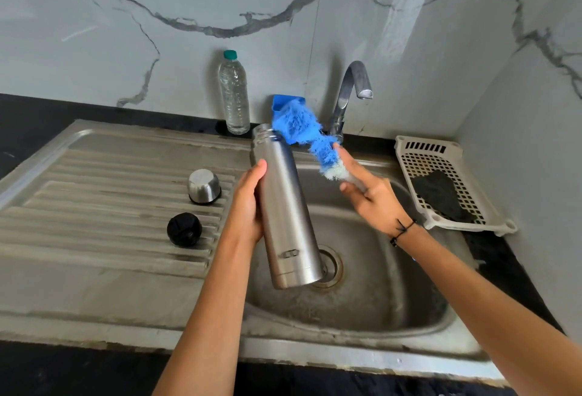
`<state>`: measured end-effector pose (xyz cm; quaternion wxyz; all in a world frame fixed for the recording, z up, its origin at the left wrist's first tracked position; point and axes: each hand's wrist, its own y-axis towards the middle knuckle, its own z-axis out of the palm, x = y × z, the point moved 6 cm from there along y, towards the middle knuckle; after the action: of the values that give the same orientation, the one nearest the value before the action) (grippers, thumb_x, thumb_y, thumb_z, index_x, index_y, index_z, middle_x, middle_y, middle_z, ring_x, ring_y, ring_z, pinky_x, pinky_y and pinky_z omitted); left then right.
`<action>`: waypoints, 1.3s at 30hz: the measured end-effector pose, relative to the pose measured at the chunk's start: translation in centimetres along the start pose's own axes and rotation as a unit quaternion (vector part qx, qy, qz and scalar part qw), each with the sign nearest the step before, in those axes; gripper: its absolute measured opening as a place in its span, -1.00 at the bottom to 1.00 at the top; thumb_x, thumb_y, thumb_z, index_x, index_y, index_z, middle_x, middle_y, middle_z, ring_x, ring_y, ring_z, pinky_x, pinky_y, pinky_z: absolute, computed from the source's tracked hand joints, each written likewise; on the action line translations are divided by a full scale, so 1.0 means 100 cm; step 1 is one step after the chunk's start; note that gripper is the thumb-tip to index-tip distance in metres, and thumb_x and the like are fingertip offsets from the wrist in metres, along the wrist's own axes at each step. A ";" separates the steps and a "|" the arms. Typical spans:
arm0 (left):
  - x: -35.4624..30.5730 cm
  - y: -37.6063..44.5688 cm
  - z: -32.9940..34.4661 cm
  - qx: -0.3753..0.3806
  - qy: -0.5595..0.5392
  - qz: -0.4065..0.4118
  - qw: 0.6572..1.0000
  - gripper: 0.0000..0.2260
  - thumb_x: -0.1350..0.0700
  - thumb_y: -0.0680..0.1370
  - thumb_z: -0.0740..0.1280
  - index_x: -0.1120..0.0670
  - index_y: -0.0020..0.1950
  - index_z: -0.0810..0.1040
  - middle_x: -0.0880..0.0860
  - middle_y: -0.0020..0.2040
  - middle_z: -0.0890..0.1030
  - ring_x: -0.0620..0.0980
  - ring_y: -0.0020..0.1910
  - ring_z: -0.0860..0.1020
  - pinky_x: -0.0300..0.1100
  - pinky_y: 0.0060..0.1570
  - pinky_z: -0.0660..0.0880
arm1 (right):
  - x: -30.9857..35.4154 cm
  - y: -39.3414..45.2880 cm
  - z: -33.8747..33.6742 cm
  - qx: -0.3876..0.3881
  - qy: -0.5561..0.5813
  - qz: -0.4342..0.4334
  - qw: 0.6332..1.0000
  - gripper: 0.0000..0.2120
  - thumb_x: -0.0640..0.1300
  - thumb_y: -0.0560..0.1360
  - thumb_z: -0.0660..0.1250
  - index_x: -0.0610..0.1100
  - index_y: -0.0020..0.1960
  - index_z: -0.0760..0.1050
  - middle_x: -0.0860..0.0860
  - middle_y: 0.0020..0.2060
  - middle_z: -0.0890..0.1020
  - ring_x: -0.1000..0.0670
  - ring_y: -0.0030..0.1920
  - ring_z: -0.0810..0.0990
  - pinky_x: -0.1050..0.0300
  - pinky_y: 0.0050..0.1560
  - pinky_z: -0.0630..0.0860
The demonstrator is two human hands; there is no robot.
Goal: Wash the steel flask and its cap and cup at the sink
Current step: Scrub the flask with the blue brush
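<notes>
Now the left hand (248, 203) grips the smooth, hard steel flask (285, 209) around its middle; wet, it may slip. The right hand (367, 189) holds the soft blue brush (310, 137) beside it.

Bare forearms, black thread bracelet (400, 231) on right wrist

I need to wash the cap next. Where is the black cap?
In the head view, the black cap sits on the ribbed drainboard left of the basin, just in front of the upturned steel cup.
</notes>
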<state>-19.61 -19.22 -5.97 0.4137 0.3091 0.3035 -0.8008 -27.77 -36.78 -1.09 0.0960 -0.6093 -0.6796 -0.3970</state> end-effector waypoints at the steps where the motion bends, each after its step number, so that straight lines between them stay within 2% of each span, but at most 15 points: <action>1: 0.000 0.000 0.001 -0.005 0.014 0.003 1.000 -0.38 -0.05 0.35 0.45 0.29 0.28 0.46 0.28 0.08 0.58 0.14 -0.06 0.58 -0.08 -0.10 0.56 | 0.009 0.004 -0.001 0.000 -0.003 -0.025 1.000 -0.34 -0.40 0.53 0.25 -0.04 0.49 0.05 0.02 0.33 0.42 0.36 -0.21 0.53 0.53 -0.05 0.43; 5: -0.001 -0.006 0.008 0.010 0.040 -0.005 0.999 -0.48 -0.03 0.34 0.33 0.22 0.22 0.52 0.16 -0.08 0.62 0.06 -0.20 0.59 -0.17 -0.19 0.53 | 0.028 0.013 0.006 0.010 -0.048 -0.108 0.993 -0.33 -0.48 0.46 0.24 -0.07 0.47 0.18 0.05 0.37 0.33 0.49 -0.22 0.48 0.58 -0.07 0.42; 8: -0.003 -0.011 0.009 0.047 0.014 -0.033 0.998 -0.48 -0.12 0.40 0.26 0.26 0.15 0.56 0.29 -0.11 0.63 0.14 -0.26 0.60 -0.15 -0.28 0.56 | 0.005 0.002 0.007 -0.006 -0.048 -0.062 0.997 -0.20 -0.44 0.46 0.26 0.18 0.48 0.08 0.08 0.30 0.42 0.14 -0.02 0.61 0.34 0.13 0.48; 10: -0.003 -0.009 0.004 0.029 0.021 -0.032 0.999 -0.43 -0.20 0.41 0.29 0.26 0.15 0.55 0.31 -0.10 0.62 0.14 -0.27 0.60 -0.12 -0.27 0.58 | -0.011 -0.008 0.003 -0.019 -0.064 -0.022 0.998 -0.18 -0.43 0.46 0.28 0.18 0.49 0.04 -0.02 0.21 0.53 0.08 -0.15 0.62 0.26 0.08 0.53; 12: -0.006 -0.006 0.000 -0.017 0.060 -0.004 0.998 -0.35 -0.25 0.34 0.42 0.21 0.21 0.52 0.31 0.00 0.61 0.17 -0.17 0.61 -0.02 -0.17 0.60 | -0.015 -0.012 0.000 -0.019 -0.065 0.001 0.998 -0.26 -0.40 0.48 0.28 0.09 0.49 0.07 -0.11 0.10 0.62 0.17 -0.30 0.54 0.15 -0.05 0.60; 15: -0.007 -0.005 0.002 -0.057 0.094 0.018 0.994 -0.21 -0.27 0.16 0.48 0.14 0.26 0.47 0.31 0.12 0.60 0.20 -0.04 0.60 0.10 -0.02 0.57 | 0.005 -0.004 -0.002 -0.026 -0.034 -0.024 0.999 -0.32 -0.30 0.51 0.24 0.18 0.48 0.09 0.13 0.12 0.57 0.19 -0.36 0.51 0.49 -0.19 0.47; 17: -0.007 -0.007 0.007 -0.048 0.109 0.007 0.993 -0.20 -0.27 0.18 0.46 0.17 0.27 0.48 0.32 0.13 0.59 0.19 -0.04 0.60 0.07 -0.03 0.56 | 0.017 0.005 0.000 -0.017 -0.028 -0.052 0.998 -0.38 -0.32 0.52 0.24 0.00 0.49 0.14 0.15 0.31 0.43 0.28 -0.31 0.52 0.54 -0.08 0.42; 19: -0.009 -0.008 0.011 -0.022 0.127 0.001 0.992 -0.34 -0.22 0.34 0.38 0.23 0.25 0.50 0.34 0.08 0.60 0.15 -0.13 0.62 -0.05 -0.16 0.59 | 0.020 0.009 0.004 -0.006 -0.028 -0.067 0.997 -0.37 -0.39 0.50 0.25 -0.11 0.49 0.14 0.10 0.38 0.33 0.47 -0.14 0.48 0.53 0.08 0.37; 23: -0.011 -0.007 0.007 0.021 0.097 -0.015 0.995 -0.55 -0.12 0.57 0.12 0.22 0.11 0.57 0.33 -0.07 0.64 0.12 -0.30 0.61 -0.18 -0.34 0.54 | -0.003 -0.004 0.008 -0.011 -0.005 -0.011 1.000 -0.33 -0.33 0.52 0.25 0.11 0.49 0.09 0.21 0.28 0.39 0.45 0.03 0.48 0.48 0.11 0.41; 25: -0.013 -0.008 0.005 0.013 0.076 -0.020 0.997 -0.55 -0.14 0.53 0.14 0.21 0.05 0.59 0.31 -0.11 0.64 0.14 -0.26 0.60 -0.13 -0.27 0.54 | -0.013 -0.010 0.007 -0.012 0.002 0.020 1.000 -0.32 -0.38 0.52 0.25 0.02 0.49 0.05 0.27 0.23 0.38 0.41 0.01 0.49 0.47 0.09 0.44; 28: -0.008 -0.007 0.006 -0.014 0.115 -0.029 0.993 -0.56 -0.14 0.44 0.29 0.20 0.06 0.59 0.19 -0.14 0.65 0.09 -0.18 0.60 -0.10 -0.10 0.51 | -0.002 -0.006 0.001 -0.026 0.008 0.012 1.000 -0.35 -0.31 0.53 0.24 0.15 0.47 0.12 0.28 0.19 0.45 0.29 -0.19 0.52 0.51 -0.10 0.44; 30: -0.007 -0.008 0.013 0.001 0.143 -0.021 0.989 -0.75 -0.06 0.53 0.26 0.10 -0.07 0.58 0.03 -0.30 0.64 -0.04 -0.30 0.58 -0.20 -0.22 0.49 | 0.015 0.001 0.001 -0.022 -0.012 -0.036 0.999 -0.38 -0.32 0.51 0.25 0.02 0.48 0.16 0.20 0.29 0.43 0.35 -0.13 0.54 0.49 0.01 0.44; 32: -0.008 -0.005 0.019 0.002 0.166 0.003 0.986 -0.80 -0.07 0.54 0.27 0.05 -0.05 0.56 -0.01 -0.27 0.63 -0.06 -0.27 0.57 -0.22 -0.25 0.49 | 0.023 0.005 0.005 -0.013 -0.024 -0.078 0.997 -0.39 -0.38 0.50 0.26 -0.09 0.48 0.17 0.19 0.37 0.32 0.39 0.05 0.51 0.44 0.20 0.37; 36: -0.019 -0.006 0.023 0.033 0.188 0.066 0.979 -0.45 -0.17 0.23 0.50 0.01 0.13 0.48 0.00 -0.12 0.67 -0.07 -0.21 0.64 -0.18 -0.26 0.57 | 0.005 -0.001 0.005 -0.029 -0.009 -0.055 0.998 -0.37 -0.35 0.50 0.25 -0.07 0.49 0.13 0.09 0.30 0.42 0.19 0.13 0.50 0.46 0.21 0.35; 39: -0.017 -0.008 0.016 0.018 0.168 0.055 0.984 -0.39 -0.06 0.18 0.54 0.04 0.17 0.46 0.03 -0.09 0.65 -0.07 -0.21 0.64 -0.14 -0.22 0.58 | -0.014 -0.012 0.003 -0.022 -0.002 0.000 1.000 -0.34 -0.38 0.51 0.26 -0.07 0.48 0.05 0.11 0.24 0.45 0.13 0.09 0.53 0.52 0.16 0.34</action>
<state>-19.85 -19.24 -3.57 0.3943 0.4626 0.3366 -0.7192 -28.42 -37.54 -2.68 0.0809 -0.6124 -0.6707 -0.4105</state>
